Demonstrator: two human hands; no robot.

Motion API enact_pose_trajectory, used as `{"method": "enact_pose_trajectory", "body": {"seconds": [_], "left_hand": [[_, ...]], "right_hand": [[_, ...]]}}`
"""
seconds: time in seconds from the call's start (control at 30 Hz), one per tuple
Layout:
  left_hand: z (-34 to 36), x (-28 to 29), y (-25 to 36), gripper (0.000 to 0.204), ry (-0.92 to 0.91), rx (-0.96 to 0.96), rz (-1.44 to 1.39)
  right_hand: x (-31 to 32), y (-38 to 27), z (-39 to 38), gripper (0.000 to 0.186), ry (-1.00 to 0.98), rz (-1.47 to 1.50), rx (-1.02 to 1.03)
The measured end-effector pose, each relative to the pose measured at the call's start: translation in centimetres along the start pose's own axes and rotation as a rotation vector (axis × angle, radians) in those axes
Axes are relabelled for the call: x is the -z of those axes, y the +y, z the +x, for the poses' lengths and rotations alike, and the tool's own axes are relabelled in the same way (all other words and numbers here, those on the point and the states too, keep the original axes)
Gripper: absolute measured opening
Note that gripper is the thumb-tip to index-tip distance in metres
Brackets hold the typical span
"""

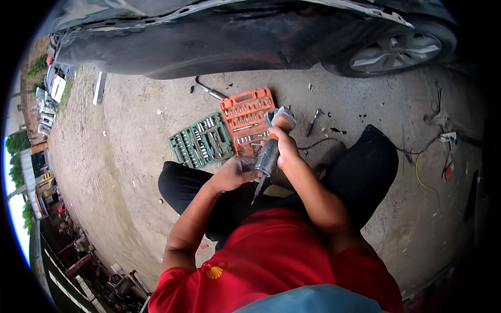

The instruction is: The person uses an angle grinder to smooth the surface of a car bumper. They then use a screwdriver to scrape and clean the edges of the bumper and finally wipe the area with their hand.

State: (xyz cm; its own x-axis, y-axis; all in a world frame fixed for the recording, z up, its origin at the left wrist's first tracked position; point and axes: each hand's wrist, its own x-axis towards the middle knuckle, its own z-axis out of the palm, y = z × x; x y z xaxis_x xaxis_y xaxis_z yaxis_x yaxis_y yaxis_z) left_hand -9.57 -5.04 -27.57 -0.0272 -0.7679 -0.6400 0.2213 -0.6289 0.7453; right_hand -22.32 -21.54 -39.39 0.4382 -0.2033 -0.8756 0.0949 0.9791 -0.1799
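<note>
I hold an angle grinder [268, 154] over my lap, with its dark grey body, orange section and metal head tilted away from me. My right hand [285, 147] is closed around the body near the orange section. My left hand [236, 174] grips the rear end, its fingers partly hidden behind the tool. A dark cord sleeve [259, 190] points from that end toward me. Just beyond the grinder lie an open orange socket case [247, 97] and, left of it, an open green socket case [174, 148], both holding rows of metal sockets.
A dark car body [209, 44] and its wheel [394, 52] span the far side. A hook-headed metal tool [210, 90] and a small hammer [313, 122] lie on the concrete. Cables and a power strip [448, 136] are at right. Clutter [78, 245] lines the left edge.
</note>
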Motion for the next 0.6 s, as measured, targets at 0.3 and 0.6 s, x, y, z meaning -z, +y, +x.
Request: {"method": "enact_pose_trajectory", "body": {"seconds": [0.3, 0.6], "left_hand": [[5.3, -1.5, -1.6, 0.078, -0.207, 0.186, -0.725], [12.2, -9.0, -3.1, 0.035, -0.006, 0.17, -0.695]], "right_hand": [[0.9, -2.8, -3.0, 0.052, -0.1, 0.149, 0.05], [8.0, -4.4, -2.7, 0.041, 0.133, -0.355, 0.375]]}}
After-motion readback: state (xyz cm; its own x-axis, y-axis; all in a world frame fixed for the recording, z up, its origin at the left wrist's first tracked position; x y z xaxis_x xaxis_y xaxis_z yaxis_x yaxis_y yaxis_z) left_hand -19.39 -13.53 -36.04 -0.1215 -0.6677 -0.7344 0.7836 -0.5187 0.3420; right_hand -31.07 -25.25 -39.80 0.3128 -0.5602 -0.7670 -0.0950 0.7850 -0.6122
